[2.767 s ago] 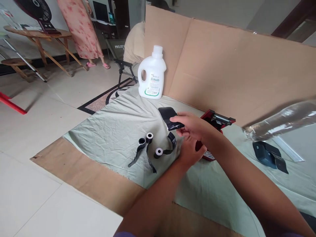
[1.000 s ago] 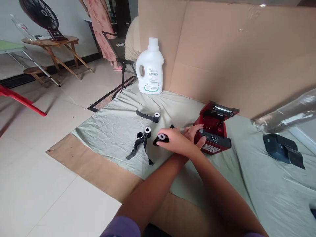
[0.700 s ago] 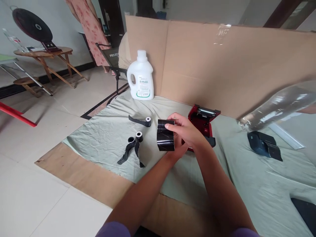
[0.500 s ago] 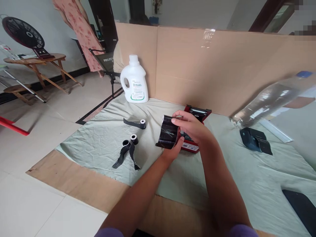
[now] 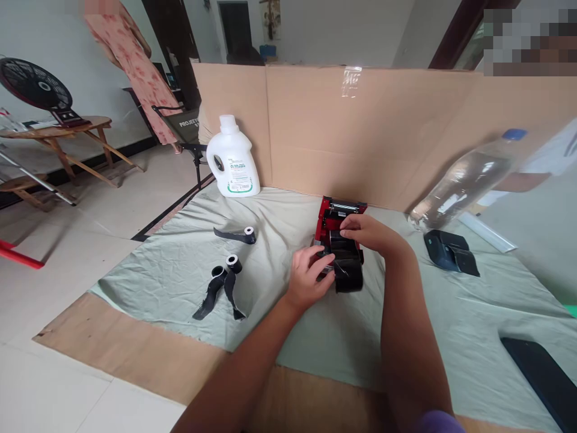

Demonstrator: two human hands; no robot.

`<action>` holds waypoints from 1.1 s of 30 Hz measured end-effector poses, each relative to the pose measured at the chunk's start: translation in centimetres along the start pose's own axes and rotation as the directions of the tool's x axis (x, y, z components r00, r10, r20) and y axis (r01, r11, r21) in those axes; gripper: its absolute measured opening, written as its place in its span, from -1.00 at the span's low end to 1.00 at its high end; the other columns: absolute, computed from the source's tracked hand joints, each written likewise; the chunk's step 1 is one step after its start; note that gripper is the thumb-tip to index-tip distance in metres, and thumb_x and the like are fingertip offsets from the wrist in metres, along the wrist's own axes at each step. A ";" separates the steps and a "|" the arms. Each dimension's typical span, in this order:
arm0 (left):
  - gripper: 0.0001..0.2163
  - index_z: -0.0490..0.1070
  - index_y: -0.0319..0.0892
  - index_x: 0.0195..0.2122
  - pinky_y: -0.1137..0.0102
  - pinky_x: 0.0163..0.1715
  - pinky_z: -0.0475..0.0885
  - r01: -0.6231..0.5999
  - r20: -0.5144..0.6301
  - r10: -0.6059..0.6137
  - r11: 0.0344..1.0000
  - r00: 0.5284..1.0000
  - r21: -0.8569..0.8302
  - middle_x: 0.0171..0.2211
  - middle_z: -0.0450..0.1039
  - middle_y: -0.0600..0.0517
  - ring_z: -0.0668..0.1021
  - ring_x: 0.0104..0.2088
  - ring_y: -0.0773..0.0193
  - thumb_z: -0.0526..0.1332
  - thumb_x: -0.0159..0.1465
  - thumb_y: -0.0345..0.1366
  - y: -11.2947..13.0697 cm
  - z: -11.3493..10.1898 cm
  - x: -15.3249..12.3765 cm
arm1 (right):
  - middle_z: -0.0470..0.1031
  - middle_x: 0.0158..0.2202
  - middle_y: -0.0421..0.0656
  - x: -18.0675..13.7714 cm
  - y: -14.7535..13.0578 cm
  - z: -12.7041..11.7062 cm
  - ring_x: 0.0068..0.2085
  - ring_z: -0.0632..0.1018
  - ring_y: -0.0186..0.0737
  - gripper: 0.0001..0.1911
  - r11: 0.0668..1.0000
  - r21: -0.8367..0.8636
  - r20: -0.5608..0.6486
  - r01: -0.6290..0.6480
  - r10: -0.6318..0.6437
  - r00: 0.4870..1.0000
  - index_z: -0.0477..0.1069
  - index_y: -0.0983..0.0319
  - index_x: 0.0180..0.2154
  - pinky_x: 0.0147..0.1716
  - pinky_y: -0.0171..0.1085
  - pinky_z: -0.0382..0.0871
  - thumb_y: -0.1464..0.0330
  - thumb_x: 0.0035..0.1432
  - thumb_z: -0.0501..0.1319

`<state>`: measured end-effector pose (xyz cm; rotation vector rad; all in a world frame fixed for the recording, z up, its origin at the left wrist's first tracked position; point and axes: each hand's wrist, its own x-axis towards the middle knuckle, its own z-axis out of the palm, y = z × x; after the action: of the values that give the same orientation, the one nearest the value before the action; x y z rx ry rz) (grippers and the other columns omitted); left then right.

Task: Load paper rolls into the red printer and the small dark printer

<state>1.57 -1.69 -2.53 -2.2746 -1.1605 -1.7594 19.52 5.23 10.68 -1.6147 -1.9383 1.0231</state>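
Observation:
A small red printer (image 5: 325, 221) stands with its lid open on the cloth in front of the cardboard. From a black roll (image 5: 338, 240) at its opening, a wide glossy black strip (image 5: 348, 273) hangs forward over the near side. My right hand (image 5: 372, 233) comes in from the right, its fingers closed on the upper part of the roll. At the printer's left side, my left hand (image 5: 310, 273) curls its fingers against the body. The fingers partly hide the printer's inside and the roll's ends.
Small black rolls (image 5: 233, 263) with loose tails lie to the left. Behind them stands a white detergent jug (image 5: 234, 159). A plastic bottle (image 5: 466, 180), a dark printer (image 5: 451, 251) and a phone-like slab (image 5: 538, 373) are on the right. A cardboard panel (image 5: 360, 132) rises behind. A person (image 5: 139, 66) stands far left.
The black roll has moved right and down, from in front of the red printer to its opening. My left hand has shifted from beneath the roll to the printer's left side.

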 end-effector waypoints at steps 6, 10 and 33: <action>-0.73 0.58 -0.02 -0.10 0.22 0.03 0.38 0.021 0.106 -0.023 1.000 0.994 0.020 -0.03 0.49 -0.05 0.45 -0.01 0.15 0.17 0.27 -0.44 0.0 -0.3 0.1 | 0.59 -0.19 -0.07 1.9 1.0 1.7 -0.20 0.55 -0.18 -0.89 0.956 -0.287 -0.084 -0.051 0.028 0.996 0.46 0.26 -0.27 -0.22 -0.27 0.35 0.46 0.14 0.18; -0.70 0.60 0.00 -0.09 0.22 0.03 0.37 0.034 0.091 -0.036 0.999 0.995 0.028 -0.08 0.52 -0.03 0.43 -0.02 0.14 0.16 0.28 -0.45 -0.3 -0.4 0.1 | 0.60 -0.09 -0.05 2.7 1.5 2.8 -0.09 0.55 -0.14 -0.77 0.931 -0.365 -0.086 -0.033 0.001 0.996 0.48 0.24 -0.14 -0.12 -0.25 0.34 0.48 0.19 0.12; -0.61 0.61 0.03 -0.08 0.20 0.02 0.35 0.072 0.137 -0.078 0.996 0.988 0.045 -0.08 0.53 -0.02 0.40 -0.05 0.13 0.10 0.23 -0.51 -0.6 0.4 0.2 | 0.62 -0.15 -0.14 1.9 1.5 1.6 0.00 0.48 0.04 -0.75 0.929 -0.369 -0.036 -0.040 0.029 0.999 0.58 0.13 -0.23 0.06 0.04 0.26 0.23 0.23 0.14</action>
<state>1.61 -0.96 -2.71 -2.3934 -1.3087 -1.6075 18.92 6.72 8.26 -1.8533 -2.1871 0.6655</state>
